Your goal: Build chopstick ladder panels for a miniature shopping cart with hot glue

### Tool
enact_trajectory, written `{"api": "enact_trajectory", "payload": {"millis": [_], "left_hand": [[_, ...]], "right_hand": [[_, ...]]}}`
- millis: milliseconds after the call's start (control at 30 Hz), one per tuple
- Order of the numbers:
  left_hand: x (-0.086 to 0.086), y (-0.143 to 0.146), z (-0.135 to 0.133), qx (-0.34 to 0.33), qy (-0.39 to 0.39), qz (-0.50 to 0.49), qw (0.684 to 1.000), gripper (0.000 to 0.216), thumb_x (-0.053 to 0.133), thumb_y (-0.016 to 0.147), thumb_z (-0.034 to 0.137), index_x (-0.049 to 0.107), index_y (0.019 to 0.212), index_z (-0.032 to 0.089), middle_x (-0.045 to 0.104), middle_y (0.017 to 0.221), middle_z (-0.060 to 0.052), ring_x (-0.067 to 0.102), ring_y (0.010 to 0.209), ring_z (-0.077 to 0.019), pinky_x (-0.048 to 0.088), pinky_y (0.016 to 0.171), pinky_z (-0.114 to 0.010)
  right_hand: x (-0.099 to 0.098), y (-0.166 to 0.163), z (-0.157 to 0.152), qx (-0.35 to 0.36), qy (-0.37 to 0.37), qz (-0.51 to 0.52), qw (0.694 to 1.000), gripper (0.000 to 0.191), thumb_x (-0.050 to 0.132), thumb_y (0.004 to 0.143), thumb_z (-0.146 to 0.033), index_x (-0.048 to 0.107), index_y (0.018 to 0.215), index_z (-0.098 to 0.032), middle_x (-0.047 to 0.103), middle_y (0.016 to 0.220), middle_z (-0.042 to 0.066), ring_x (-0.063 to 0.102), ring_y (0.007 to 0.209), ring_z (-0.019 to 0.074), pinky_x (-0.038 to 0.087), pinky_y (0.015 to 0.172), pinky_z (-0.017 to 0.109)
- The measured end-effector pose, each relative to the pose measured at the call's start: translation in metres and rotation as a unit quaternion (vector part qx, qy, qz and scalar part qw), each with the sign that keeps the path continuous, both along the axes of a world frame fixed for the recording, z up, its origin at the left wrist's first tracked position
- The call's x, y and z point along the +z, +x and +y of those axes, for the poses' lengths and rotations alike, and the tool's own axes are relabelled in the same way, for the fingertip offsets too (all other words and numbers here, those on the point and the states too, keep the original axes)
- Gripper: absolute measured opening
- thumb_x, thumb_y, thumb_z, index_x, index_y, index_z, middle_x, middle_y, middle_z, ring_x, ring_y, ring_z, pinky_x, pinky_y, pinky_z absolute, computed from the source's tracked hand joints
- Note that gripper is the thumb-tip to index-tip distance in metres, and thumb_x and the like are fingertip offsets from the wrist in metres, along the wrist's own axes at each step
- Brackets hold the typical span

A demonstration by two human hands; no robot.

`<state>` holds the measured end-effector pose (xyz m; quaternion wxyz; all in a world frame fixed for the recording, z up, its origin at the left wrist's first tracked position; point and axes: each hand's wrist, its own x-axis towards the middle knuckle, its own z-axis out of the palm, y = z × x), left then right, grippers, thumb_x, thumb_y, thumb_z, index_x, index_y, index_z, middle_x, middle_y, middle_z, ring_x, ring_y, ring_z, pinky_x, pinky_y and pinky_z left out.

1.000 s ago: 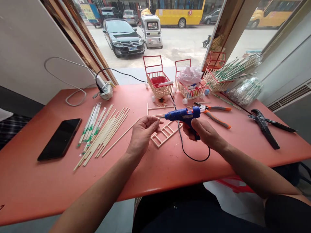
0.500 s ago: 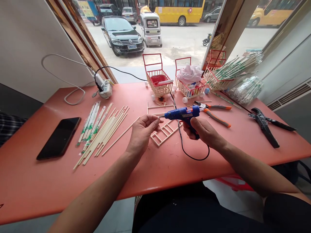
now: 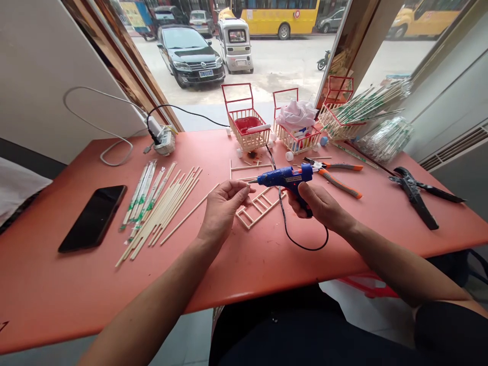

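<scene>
Right hand (image 3: 319,202) grips a blue plastic glue gun (image 3: 281,177) by its handle (image 3: 304,204) (light, stiff, safest there, we judge); left hand (image 3: 221,204) pinched, contents hidden.

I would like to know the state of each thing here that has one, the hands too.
Left hand: fingers pinched, any contents unclear
Right hand: wrapped around the glue gun
Glue gun: raised, nozzle pointing leftward
Pliers: handles spread
Black-handled tool: handles spread
Phone: flat, screen dark
Loose sticks: unwrapped
Packaged sticks: in wrappers
Ladder-like frame: joined, lying flat
Left cart: upright, red contents
Middle cart: filled, pale bundle on top
Power strip: plug inserted
</scene>
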<state>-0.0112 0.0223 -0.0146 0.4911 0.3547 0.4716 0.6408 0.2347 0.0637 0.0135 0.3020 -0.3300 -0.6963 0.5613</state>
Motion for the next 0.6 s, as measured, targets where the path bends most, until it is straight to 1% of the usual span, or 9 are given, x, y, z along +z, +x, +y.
{"api": "enact_trajectory", "payload": {"millis": [233, 367, 600], "left_hand": [[-0.0003, 0.0002, -0.0004, 0.0, 0.004, 0.0, 1.0, 0.04, 0.105, 0.065, 0.041, 0.079, 0.084, 0.019, 0.085, 0.087, -0.007, 0.067, 0.063, -0.0121, 0.06, 0.066, -0.028], [0.0007, 0.0005, -0.0012, -0.001, 0.001, 0.0, 1.0, 0.039, 0.105, 0.065, 0.04, 0.079, 0.084, 0.019, 0.085, 0.087, -0.007, 0.066, 0.063, -0.0117, 0.06, 0.067, -0.028], [0.0007, 0.0001, -0.0023, -0.014, 0.006, 0.007, 1.0, 0.041, 0.106, 0.068, 0.045, 0.08, 0.086, 0.019, 0.084, 0.088, -0.007, 0.066, 0.064, -0.0123, 0.058, 0.067, -0.028]], "right_hand": [[-0.0005, 0.0004, -0.0002, 0.006, 0.007, -0.004, 1.0, 0.079, 0.05, 0.104, -0.097, 0.058, 0.08, -0.021, 0.054, 0.065, -0.001, 0.045, 0.054, 0.0113, 0.035, 0.049, 0.027], [-0.0005, 0.0006, -0.0002, 0.008, -0.001, -0.001, 1.0, 0.079, 0.051, 0.104, -0.097, 0.057, 0.08, -0.022, 0.053, 0.065, -0.001, 0.044, 0.054, 0.011, 0.032, 0.049, 0.027], [-0.0016, 0.0001, 0.0001, -0.001, -0.003, 0.001, 1.0, 0.078, 0.052, 0.104, -0.096, 0.059, 0.082, -0.021, 0.054, 0.067, -0.001, 0.045, 0.055, 0.011, 0.032, 0.049, 0.027]]}}
